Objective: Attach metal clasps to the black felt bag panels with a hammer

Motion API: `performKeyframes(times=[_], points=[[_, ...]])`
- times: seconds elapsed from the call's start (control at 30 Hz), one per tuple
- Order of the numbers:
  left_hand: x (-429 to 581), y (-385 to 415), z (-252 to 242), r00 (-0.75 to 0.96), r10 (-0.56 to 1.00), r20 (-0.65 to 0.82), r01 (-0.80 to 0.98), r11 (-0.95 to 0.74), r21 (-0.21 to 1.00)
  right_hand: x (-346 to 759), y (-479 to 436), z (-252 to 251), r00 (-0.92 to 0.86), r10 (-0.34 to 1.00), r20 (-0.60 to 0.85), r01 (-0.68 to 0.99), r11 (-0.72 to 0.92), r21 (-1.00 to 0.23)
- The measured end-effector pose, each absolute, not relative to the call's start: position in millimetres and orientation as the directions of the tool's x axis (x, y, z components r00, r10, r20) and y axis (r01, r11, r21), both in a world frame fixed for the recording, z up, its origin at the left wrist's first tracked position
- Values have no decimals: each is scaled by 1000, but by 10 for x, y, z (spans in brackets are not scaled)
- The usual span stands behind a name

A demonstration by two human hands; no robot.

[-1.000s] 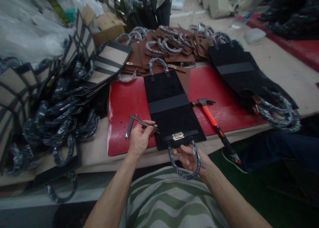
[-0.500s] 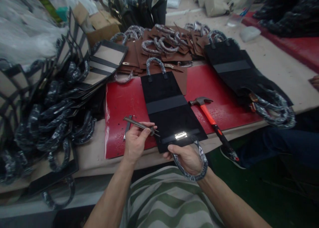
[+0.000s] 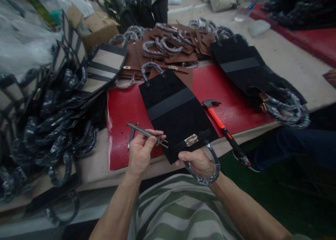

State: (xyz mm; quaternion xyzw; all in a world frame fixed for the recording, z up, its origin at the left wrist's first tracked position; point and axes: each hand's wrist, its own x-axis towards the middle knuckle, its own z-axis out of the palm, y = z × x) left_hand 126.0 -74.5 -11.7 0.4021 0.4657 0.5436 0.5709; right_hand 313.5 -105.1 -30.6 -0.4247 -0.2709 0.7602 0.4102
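Pinched in my left hand (image 3: pixel 141 147) is a slim metal tool (image 3: pixel 144 131) with two thin prongs; its exact kind is unclear. The prongs point right, close to the near left edge of a black bag panel (image 3: pixel 172 119). My right hand (image 3: pixel 196 160) is closed on the panel's near edge, thumb on top. A plastic-wrapped handle (image 3: pixel 217 166) at this end loops round my right wrist. Near that edge a shiny metal clasp (image 3: pixel 191 140) sits on a dark strap. The panel's other wrapped handle (image 3: pixel 151 65) lies at the far end.
A claw hammer (image 3: pixel 220 122) with an orange and black handle lies right of the panel on a red board (image 3: pixel 120 110). Black bag panels (image 3: pixel 243 63) lie at right, brown ones (image 3: pixel 136 56) behind. More black pieces (image 3: pixel 63 110) crowd the left. Another person's leg (image 3: pixel 283 149) is at right.
The black panel has turned slightly, its far end swinging left, and its near edge tilts a little. The clasp no longer glares. Both hands keep their hold.
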Motion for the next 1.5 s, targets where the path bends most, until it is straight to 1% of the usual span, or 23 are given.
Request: performKeyframes(times=[0.1, 0.2, 0.27, 0.33, 0.43, 0.5, 0.63, 0.73, 0.8, 0.87, 0.93, 1.03, 1.13, 1.23, 1.33, 1.4, 1.5], points=[[1271, -743, -102, -25, 988, -154, -277, 141, 950, 3148, -1038, -365, -317, 857, -405, -403, -509, -761], [1272, -751, -109, -26, 985, -169, -260, 157, 953, 3122, -1031, -400, -315, 862, -397, -459, -505, -731], [1276, -761, -120, -35, 990, -138, -235, 126, 964, 3102, -1023, -392, -306, 865, -398, -507, -502, -701], [1282, -771, -118, -47, 996, -71, -200, 60, 978, 3092, -1009, -361, -300, 864, -404, -530, -503, -683], [1287, -786, -73, -40, 998, 41, -121, -45, 992, 3096, -985, -297, -302, 868, -394, -515, -497, -699], [1282, -795, -24, -15, 996, 86, -55, -87, 995, 3103, -971, -260, -305, 871, -386, -493, -491, -718], [1277, -816, 68, 33, 992, 122, 74, -124, 990, 3103, -958, -216, -318, 865, -389, -456, -499, -737], [1291, -822, 89, 48, 992, 117, 113, -121, 986, 3095, -958, -197, -323, 856, -402, -431, -512, -743], [1300, -811, 64, 53, 994, 92, 97, -97, 991, 3089, -959, -192, -318, 853, -414, -418, -518, -746], [1297, -785, 4, 49, 998, 39, 42, -41, 998, 3082, -962, -205, -305, 858, -413, -425, -510, -748], [1283, -751, -72, 47, 998, -31, -60, 34, 998, 3078, -968, -247, -287, 870, -401, -452, -492, -744], [1267, -704, -154, 53, 991, -126, -225, 135, 965, 3080, -979, -351, -279, 882, -380, -472, -471, -745], [1273, -688, -139, 27, 982, -185, -335, 183, 924, 3086, -976, -428, -317, 883, -346, -472, -463, -751], [1287, -691, -84, 16, 980, -199, -378, 190, 906, 3075, -955, -424, -334, 881, -333, -490, -465, -738], [1287, -697, -91, 21, 982, -189, -382, 183, 906, 3045, -935, -375, -309, 877, -369, -524, -481, -703], [1278, -703, -137, 22, 986, -166, -373, 162, 914, 3028, -926, -346, -297, 870, -393, -532, -492, -689], [1260, -720, -219, 5, 996, -91, -357, 87, 930, 3020, -911, -321, -297, 861, -413, -512, -508, -693]])
